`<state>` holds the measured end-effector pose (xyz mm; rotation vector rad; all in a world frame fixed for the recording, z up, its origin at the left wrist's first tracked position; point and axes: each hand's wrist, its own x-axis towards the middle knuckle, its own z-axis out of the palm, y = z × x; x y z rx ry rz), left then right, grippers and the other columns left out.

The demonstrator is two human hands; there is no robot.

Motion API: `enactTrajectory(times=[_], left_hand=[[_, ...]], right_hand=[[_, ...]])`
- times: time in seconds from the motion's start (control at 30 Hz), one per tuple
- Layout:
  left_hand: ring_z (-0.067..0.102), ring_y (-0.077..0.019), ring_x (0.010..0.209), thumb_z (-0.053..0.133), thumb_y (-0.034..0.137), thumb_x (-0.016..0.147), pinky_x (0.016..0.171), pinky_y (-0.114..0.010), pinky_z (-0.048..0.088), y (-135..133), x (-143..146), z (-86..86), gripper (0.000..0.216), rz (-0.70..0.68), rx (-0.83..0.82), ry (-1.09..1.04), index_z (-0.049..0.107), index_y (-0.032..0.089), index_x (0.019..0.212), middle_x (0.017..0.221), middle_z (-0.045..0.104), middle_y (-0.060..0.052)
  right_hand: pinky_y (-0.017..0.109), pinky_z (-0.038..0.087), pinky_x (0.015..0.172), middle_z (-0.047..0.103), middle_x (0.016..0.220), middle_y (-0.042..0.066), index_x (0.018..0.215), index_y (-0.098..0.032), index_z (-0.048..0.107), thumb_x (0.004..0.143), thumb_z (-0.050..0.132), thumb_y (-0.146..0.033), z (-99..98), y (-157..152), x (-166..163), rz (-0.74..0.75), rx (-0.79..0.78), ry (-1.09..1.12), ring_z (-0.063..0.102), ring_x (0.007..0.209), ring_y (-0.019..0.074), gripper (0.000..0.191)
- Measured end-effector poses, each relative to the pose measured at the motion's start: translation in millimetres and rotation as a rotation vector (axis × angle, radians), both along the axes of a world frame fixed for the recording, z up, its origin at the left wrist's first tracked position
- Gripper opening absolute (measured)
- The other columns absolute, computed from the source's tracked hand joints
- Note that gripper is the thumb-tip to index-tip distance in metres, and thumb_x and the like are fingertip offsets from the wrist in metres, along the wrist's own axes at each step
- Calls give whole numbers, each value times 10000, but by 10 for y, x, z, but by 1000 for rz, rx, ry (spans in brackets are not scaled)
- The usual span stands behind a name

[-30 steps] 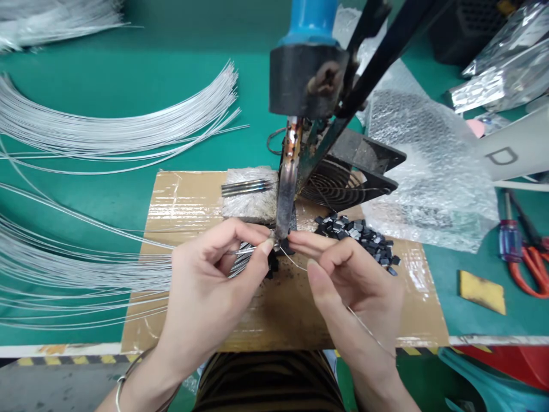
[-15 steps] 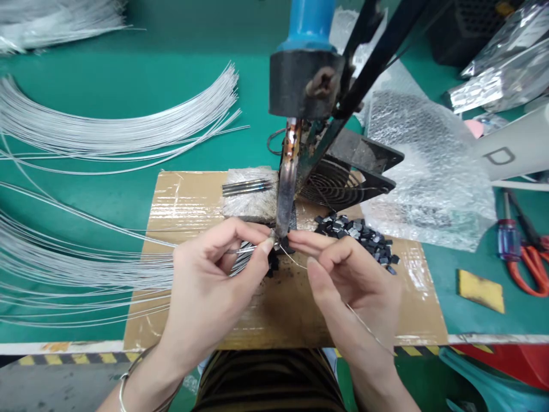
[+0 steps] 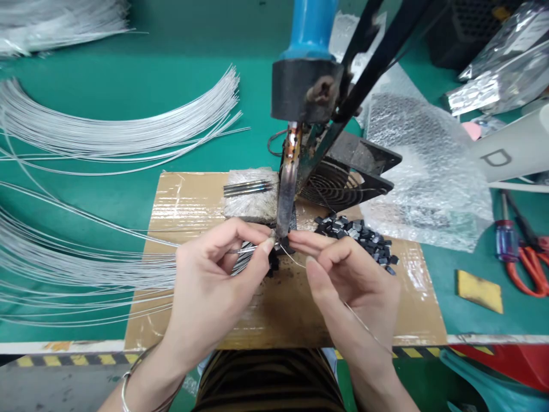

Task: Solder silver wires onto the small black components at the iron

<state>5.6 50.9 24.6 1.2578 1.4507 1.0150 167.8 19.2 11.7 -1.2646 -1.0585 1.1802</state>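
1. Wire (image 3: 251, 249), thin and silvery, is pinched at its end between thumb and forefinger of the left hand (image 3: 210, 286); the end meets the lower end of the soldering iron tip (image 3: 285, 206), above the middle of the cardboard sheet (image 3: 189, 200).
2. Left hand: fingers closed on the wire, the other fingers curled beneath; a bangle circles the wrist.
3. Right hand (image 3: 347, 280): thumb and forefinger closed on a small dark part that is largely hidden, held against the iron tip from the right. A second fine strand (image 3: 360, 323), possibly solder, runs from this pinch down past the palm toward the counter edge.
4. Soldering iron (image 3: 306, 74): blue handle and dark collar, mounted upright on a black stand, tip pointing down between the two hands.
5. Small black parts (image 3: 360, 234): a loose heap on the cardboard, just right of the hands.
6. Fan grille (image 3: 338, 183): tilted, behind the iron tip.
7. Wire bundles (image 3: 107, 126): long curved strands spread over the green counter (image 3: 128, 57) at the left; more fan out toward the left hand.
8. Bubble wrap (image 3: 429, 171): right of the fan.
9. Screwdriver (image 3: 504, 234), red-handled scissors (image 3: 532, 263) and a yellow sponge (image 3: 479, 290): far right of the counter.
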Motion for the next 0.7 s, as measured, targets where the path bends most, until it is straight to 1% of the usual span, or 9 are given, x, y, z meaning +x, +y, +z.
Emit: enactTrajectory(times=[0.07, 0.23, 0.33, 0.47, 0.6, 0.7], left_hand=[[691, -89, 757, 783, 158, 884, 635, -174, 497, -2, 2, -4, 111, 4, -2, 4, 768, 251, 824, 925, 789, 31], [686, -87, 734, 778, 149, 878, 630, -172, 502, 4, 9, -17, 115, 13, -1, 13, 765, 242, 813, 920, 790, 27], [692, -86, 732, 783, 148, 871, 637, -163, 510, 4, 5, -24, 114, -2, 7, 1, 764, 244, 813, 892, 783, 30], [698, -83, 745, 783, 140, 868, 669, -159, 523, -6, 1, -25, 121, -4, -1, -4, 765, 246, 812, 885, 774, 31], [705, -101, 756, 781, 139, 865, 667, -177, 533, -10, 1, -15, 114, 4, -4, 2, 765, 233, 804, 888, 773, 12], [708, -111, 767, 782, 141, 864, 664, -185, 536, -7, 1, -9, 105, -1, -7, -1, 767, 231, 811, 915, 783, 3]], right_hand=[[412, 610, 1055, 807, 1224, 45, 818, -247, 621, 970, 660, -116, 2, 3, -7, -17, 5, 1, 775, 1153, 234, 205], [441, 611, 1064, 808, 1230, 56, 823, -250, 614, 974, 656, -119, 1, 13, 8, 14, 14, -24, 772, 1164, 250, 204], [461, 607, 1067, 808, 1229, 62, 818, -250, 617, 967, 663, -127, -6, 12, 7, 7, 8, -26, 769, 1167, 261, 199], [437, 616, 1039, 809, 1218, 63, 808, -247, 621, 971, 666, -148, -11, 3, -14, -30, -3, -6, 775, 1147, 256, 196], [408, 596, 1061, 808, 1218, 43, 818, -248, 624, 975, 662, -123, -5, -4, -8, -4, 7, -20, 770, 1151, 231, 204], [407, 588, 1070, 805, 1224, 42, 824, -248, 622, 977, 663, -115, -2, 0, 2, 7, 8, -33, 763, 1169, 232, 207]])
